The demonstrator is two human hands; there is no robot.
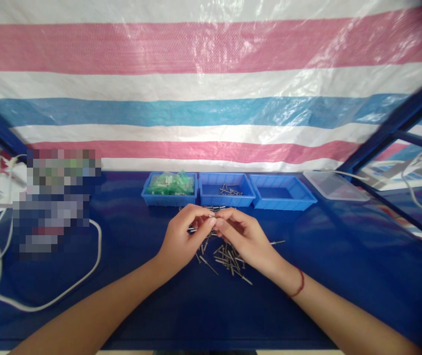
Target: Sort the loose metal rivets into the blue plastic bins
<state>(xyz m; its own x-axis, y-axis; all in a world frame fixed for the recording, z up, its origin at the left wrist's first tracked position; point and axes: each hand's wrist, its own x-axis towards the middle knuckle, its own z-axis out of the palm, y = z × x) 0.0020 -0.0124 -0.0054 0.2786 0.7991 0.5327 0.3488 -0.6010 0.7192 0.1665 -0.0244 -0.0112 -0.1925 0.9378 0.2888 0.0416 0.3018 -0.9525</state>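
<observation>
On the far side of our worktop (151,315), the left bin (170,200) holds green packets (172,183), the middle bin (227,201) some metal pins (231,191); the right bin (285,203) stands beside it. Nearer, our left hand (186,231) and right hand (242,231) meet, fingertips pinching a small metal piece (211,216), mostly hidden, above a loose pile (229,259) they partly cover. A translucent lid (336,185) lies far right; a white cable (99,246) loops left.

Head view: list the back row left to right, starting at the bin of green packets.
Left blue bin with green packets, middle blue bin holding metal fasteners, right blue bin, translucent plastic piece.
</observation>
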